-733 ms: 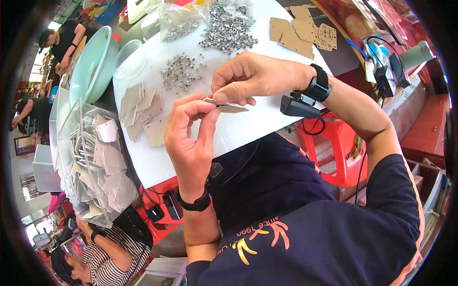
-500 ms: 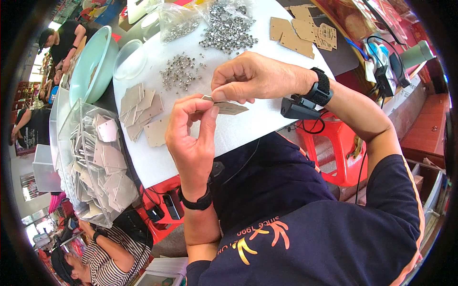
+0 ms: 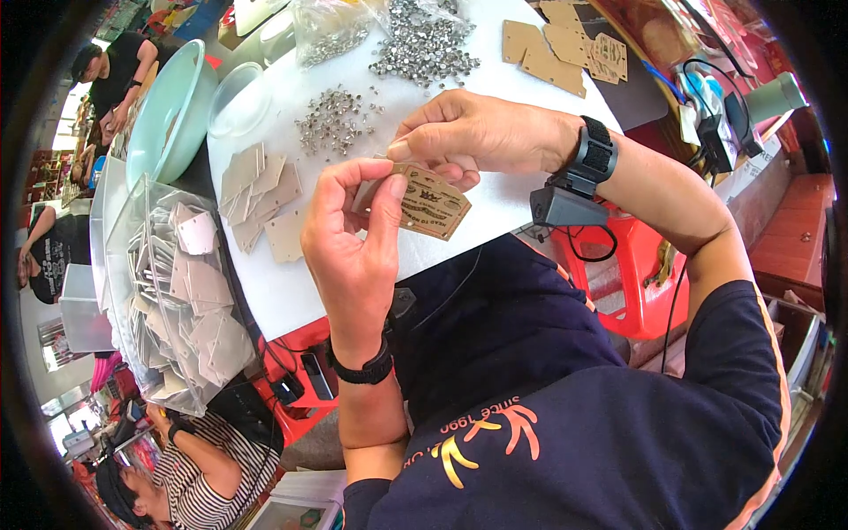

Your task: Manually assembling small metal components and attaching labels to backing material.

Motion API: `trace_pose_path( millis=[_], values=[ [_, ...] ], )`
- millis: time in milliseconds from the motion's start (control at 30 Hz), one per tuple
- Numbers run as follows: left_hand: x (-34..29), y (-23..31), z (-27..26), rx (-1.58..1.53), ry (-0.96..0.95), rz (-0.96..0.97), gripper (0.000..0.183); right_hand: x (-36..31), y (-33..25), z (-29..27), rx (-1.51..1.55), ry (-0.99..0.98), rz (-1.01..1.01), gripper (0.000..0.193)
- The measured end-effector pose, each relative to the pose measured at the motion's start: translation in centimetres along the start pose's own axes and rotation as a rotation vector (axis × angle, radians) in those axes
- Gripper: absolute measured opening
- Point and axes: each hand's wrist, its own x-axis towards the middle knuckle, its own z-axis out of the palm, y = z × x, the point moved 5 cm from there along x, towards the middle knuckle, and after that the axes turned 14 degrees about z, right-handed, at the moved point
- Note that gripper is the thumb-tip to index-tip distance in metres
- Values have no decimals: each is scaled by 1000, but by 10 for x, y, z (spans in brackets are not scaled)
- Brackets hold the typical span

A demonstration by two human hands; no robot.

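Note:
A brown printed cardboard tag (image 3: 433, 205) is held over the table, its printed face tilted up toward me. My left hand (image 3: 353, 243) pinches its left edge between thumb and fingers. My right hand (image 3: 481, 132) is closed at the tag's upper left corner, thumb and index finger pressed together; whatever small piece they may hold is hidden. Just beyond my hands lies a loose scatter of small metal studs (image 3: 340, 124). Left of my left hand, a pile of plain grey-brown tags (image 3: 256, 190) rests on the white tabletop (image 3: 274, 305).
A larger heap of silver studs (image 3: 424, 44) and a clear bag (image 3: 331, 31) lie at the far side. Several brown tags (image 3: 552, 53) sit far right. A clear bin of tags (image 3: 208, 344) and a pale green basin (image 3: 172, 115) stand left. Other people work at left.
The tag has turned from nearly edge-on to showing its printed face. My right hand's fingers have curled behind its upper edge; my left hand keeps its pinch.

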Motion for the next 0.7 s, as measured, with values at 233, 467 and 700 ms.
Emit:
trace_pose_path(
  millis=[233,467,700],
  values=[
    [0,4,0,-88,-9,-52,15,-5,-2,5,-115,34,-94,32],
    [-1,3,0,-136,4,-65,16,-12,-7,4,-321,22,-228,25],
    [-2,-7,1,-179,67,-85,21,-12,-11,3,-330,109,-385,14]
  ],
)
